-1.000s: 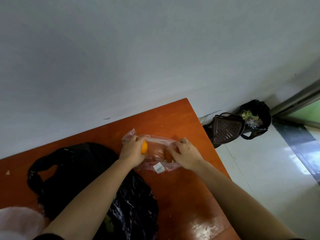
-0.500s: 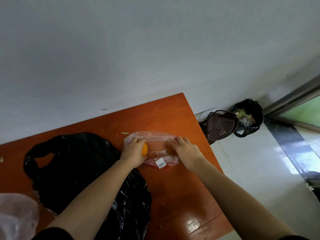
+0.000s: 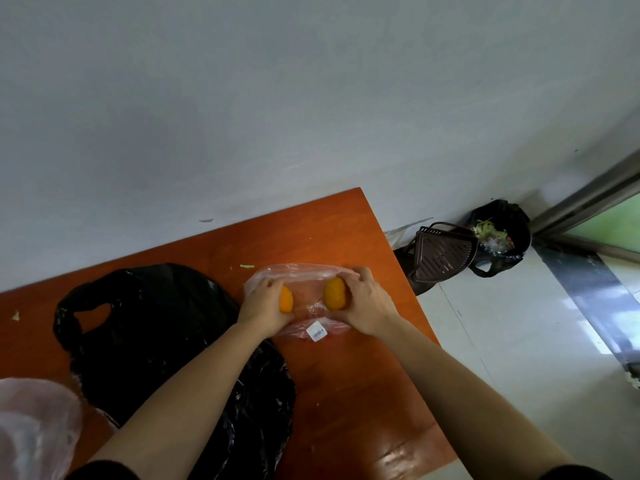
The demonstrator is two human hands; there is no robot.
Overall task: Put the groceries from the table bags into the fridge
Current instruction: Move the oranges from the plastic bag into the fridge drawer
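1. Daylight comes from the green pane (image 3: 613, 226) at the right; the floor (image 3: 519, 358) below mirrors it.
2. A glare patch sits on the glossy table (image 3: 346, 386) near its front right corner.
3. The wall (image 3: 277, 98) is dim, flat grey.
4. The black bag (image 3: 156, 341) loses detail in shadow.
5. Wide-angle bending tilts the table's edges; the pale bag (image 3: 31, 427) at its front left is blurred.

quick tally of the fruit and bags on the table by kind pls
orange: 2
black plastic bag: 1
clear plastic bag: 2
total: 5
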